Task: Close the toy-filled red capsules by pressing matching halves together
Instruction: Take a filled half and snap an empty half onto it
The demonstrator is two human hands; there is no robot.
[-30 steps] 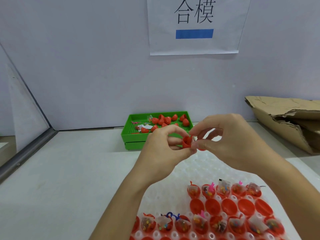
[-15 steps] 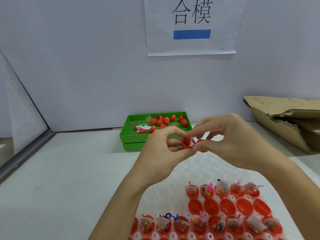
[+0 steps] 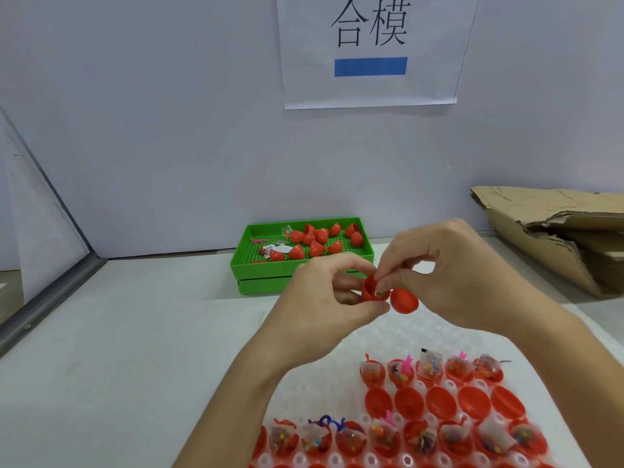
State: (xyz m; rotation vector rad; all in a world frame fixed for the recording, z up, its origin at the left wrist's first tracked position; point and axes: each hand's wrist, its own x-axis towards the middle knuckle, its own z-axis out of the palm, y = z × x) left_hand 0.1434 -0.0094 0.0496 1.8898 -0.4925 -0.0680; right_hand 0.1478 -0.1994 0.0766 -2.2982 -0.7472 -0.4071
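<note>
Between both grips, the open capsule half [image 3: 371, 289] is pinched by the left hand [image 3: 332, 298]; the cap half [image 3: 404, 300], just right, is held by the right hand [image 3: 462, 275].

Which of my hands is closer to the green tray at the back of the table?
Left. Your left hand sits just in front of the green tray, overlapping its front wall in this view. Your right hand is off the tray's right corner, farther to the side.

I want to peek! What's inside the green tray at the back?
The green tray holds loose red capsule halves, a pink toy and small packets. The left hand and right hand hide its near right corner.
</note>
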